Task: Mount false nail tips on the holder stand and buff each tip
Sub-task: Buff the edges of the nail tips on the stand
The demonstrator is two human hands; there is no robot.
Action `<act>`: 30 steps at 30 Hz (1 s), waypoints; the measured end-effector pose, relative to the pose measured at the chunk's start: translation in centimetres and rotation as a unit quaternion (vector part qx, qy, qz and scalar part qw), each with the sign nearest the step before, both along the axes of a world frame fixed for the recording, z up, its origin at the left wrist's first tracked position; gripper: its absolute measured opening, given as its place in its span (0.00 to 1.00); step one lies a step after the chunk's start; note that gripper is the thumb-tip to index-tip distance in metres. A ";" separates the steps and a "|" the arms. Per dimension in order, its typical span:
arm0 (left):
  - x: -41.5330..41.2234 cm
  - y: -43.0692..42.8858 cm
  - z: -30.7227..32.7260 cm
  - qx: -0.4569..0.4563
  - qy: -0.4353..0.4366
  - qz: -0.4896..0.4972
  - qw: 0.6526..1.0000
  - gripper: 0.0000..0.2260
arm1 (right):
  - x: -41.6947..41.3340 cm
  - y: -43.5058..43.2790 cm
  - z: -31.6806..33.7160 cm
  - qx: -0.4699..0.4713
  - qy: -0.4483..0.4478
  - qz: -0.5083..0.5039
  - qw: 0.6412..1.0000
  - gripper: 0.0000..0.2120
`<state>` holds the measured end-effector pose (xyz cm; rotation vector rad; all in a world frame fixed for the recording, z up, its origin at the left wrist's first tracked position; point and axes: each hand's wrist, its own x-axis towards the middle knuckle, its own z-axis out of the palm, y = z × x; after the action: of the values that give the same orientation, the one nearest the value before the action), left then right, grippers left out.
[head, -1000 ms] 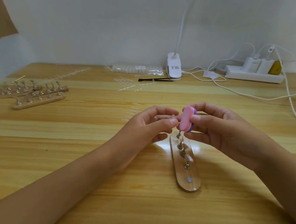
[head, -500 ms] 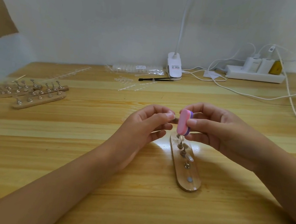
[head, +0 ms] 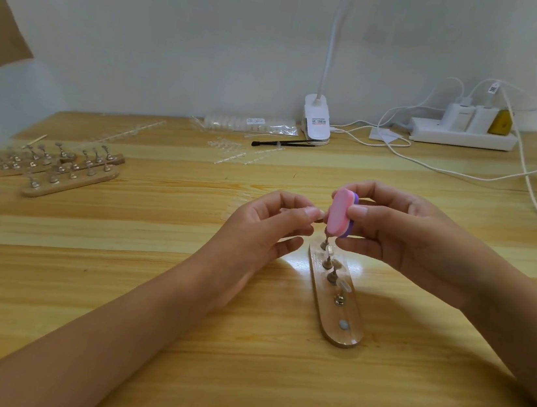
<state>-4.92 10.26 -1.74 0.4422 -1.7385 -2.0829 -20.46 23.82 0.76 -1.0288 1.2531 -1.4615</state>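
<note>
A wooden holder stand (head: 344,329) lies lengthwise at the table's middle, with several small metal pegs; clear nail tips sit on some of them. My right hand (head: 403,234) grips a pink and purple buffer block (head: 340,217) upright above the stand's far end. My left hand (head: 267,227) pinches a small peg with a nail tip against the block's pink face; the tip itself is mostly hidden between fingers and block.
More wooden holder stands (head: 59,172) with pegs lie at the far left. Strips of clear nail tips (head: 233,152), a bag of tips (head: 250,124), a black tool (head: 281,143), a clip lamp (head: 317,121) and a power strip (head: 460,133) with cables line the back.
The buffer block has shifted slightly up and down against the tip held by my left hand. Both hands stay above the stand's far end.
</note>
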 end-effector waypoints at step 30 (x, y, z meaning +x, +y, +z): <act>0.2 -0.2 -0.2 -0.099 -0.013 0.025 0.995 0.09 | 0.6 -0.2 -0.5 -0.036 0.048 -0.058 0.997 0.17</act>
<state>-4.71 10.03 -1.98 0.4512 -1.9056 -1.8552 -19.84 23.59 0.29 -1.0993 1.3565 -1.5713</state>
